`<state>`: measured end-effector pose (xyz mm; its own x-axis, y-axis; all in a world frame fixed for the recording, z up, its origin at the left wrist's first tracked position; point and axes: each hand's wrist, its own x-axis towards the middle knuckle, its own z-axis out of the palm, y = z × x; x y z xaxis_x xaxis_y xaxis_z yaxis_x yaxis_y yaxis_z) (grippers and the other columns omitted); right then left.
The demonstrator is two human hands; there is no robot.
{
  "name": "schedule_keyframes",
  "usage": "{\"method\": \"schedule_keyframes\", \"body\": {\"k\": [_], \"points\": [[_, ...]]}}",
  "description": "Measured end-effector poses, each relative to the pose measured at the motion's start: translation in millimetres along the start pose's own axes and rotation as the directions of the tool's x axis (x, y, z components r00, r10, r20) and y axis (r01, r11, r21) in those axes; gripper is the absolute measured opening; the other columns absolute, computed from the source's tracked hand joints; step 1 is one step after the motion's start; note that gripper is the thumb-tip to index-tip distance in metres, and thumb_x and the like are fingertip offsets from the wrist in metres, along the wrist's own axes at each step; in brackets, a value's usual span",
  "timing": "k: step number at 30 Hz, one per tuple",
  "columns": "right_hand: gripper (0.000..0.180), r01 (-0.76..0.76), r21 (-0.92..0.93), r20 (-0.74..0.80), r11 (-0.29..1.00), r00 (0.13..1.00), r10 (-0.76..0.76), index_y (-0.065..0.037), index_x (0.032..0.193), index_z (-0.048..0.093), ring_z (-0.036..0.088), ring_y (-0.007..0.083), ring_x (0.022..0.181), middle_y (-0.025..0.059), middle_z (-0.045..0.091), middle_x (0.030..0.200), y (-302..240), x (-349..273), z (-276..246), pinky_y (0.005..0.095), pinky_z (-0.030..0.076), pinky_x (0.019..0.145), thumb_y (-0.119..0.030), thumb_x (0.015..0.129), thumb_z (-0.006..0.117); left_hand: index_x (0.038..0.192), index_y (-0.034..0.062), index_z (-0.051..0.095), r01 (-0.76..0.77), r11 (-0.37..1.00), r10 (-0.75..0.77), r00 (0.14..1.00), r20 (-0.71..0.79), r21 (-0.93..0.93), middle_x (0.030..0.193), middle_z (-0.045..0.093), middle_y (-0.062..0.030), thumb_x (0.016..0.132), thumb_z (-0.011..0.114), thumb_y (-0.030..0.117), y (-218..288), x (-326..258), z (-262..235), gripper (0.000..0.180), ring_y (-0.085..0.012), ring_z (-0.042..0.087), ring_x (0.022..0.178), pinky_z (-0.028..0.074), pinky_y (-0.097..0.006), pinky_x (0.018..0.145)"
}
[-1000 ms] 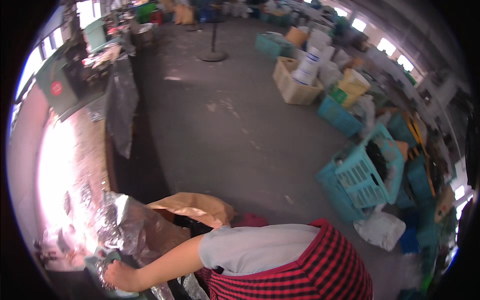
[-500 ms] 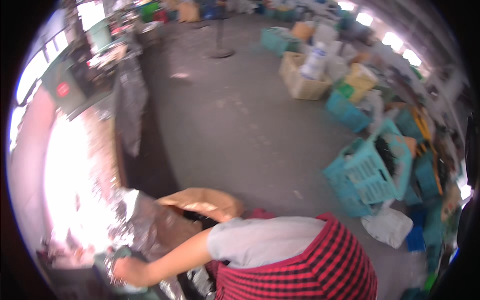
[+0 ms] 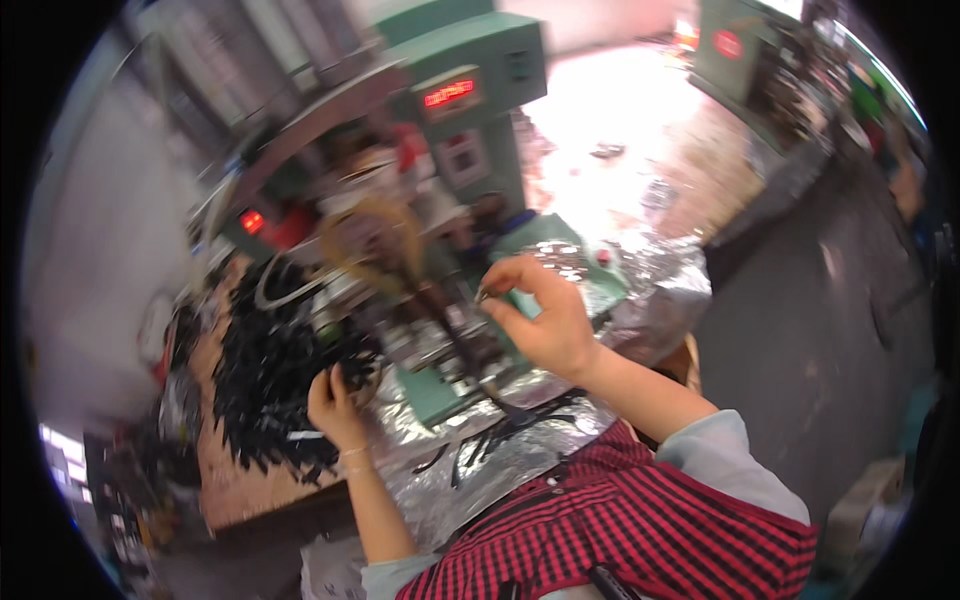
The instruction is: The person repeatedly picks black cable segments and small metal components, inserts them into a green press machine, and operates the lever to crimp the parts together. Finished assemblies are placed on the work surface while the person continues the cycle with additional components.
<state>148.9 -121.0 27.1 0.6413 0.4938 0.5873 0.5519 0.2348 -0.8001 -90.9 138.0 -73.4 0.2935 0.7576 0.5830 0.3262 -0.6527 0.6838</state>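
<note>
Hand work at a bench press, seen from above. The right hand (image 3: 545, 325) stands in front of the green machine (image 3: 440, 40), its thumb and forefinger nearly closed on a small metallic-looking piece (image 3: 484, 294), whose exact shape is too blurred to tell. To the far right of this hand is the green tray (image 3: 535, 232), with a heap of shiny pieces (image 3: 560, 258) in it. The left hand (image 3: 338, 410) is at the near right edge of a broad pile of black strips (image 3: 265, 375); its thumb and forefinger are drawn close together, but whether they grip a strip cannot be told. A few loose strips (image 3: 500, 435) lie on the silvery sheet (image 3: 450, 505) at the near edge of the bench. Good handling here would seem to rest on the fingertips: the piece is best pinched lightly by its edge, so that its face stays visible and it can be turned without regripping. On the left, one strip should be parted cleanly from its tangled neighbours and taken near an end. Both hands would do well to keep clear of the machine's working parts, with eyes on the pinched piece.
</note>
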Motion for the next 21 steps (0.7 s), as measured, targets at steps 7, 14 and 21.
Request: {"method": "schedule_keyframes", "body": {"k": [7, 14, 21], "points": [[0.038, -0.184, 0.273, -0.013, 0.944, 0.981, 0.195, 0.002, 0.121, 0.057, 0.072, 0.0164, 0.098, 0.0091, 0.073, 0.107, 11, 3, 46, 0.0297, 0.053, 0.089, 0.000, 0.088, 0.075, 0.093, 0.0024, 0.058, 0.154, 0.857, -0.182, 0.983, -0.009, -0.492, 0.091, 0.072, -0.0074, 0.111, 0.057, 0.016, 60, -4, -5, 0.022, -0.0080, 0.066, 0.066, 0.050, -0.020, 0.055], [0.050, -0.316, 0.375, 0.143, 0.872, 0.949, 0.282, 0.003, 0.134, 0.051, 0.066, 0.0148, 0.106, 0.0115, 0.068, 0.120, -8, 8, 47, 0.0298, 0.051, 0.098, 0.005, 0.089, 0.073, 0.102, -0.0032, 0.060, -0.203, 0.732, 0.216, 0.974, -0.062, -0.651, 0.098, 0.074, -0.0184, 0.109, 0.057, 0.009, 197, 35, -25, 0.014, -0.0158, 0.070, 0.069, 0.055, -0.023, 0.059], [0.055, -0.341, 0.391, 0.140, 0.855, 0.940, 0.311, 0.003, 0.142, 0.048, 0.068, 0.0143, 0.096, 0.0097, 0.073, 0.104, -36, 5, 47, 0.0302, 0.051, 0.091, 0.003, 0.090, 0.069, 0.096, -0.0073, 0.063, -0.328, 0.755, 0.389, 0.921, -0.015, -0.568, 0.095, 0.074, -0.0210, 0.101, 0.065, 0.000, 192, 16, -8, 0.009, -0.0216, 0.072, 0.077, 0.061, -0.028, 0.066]]}}
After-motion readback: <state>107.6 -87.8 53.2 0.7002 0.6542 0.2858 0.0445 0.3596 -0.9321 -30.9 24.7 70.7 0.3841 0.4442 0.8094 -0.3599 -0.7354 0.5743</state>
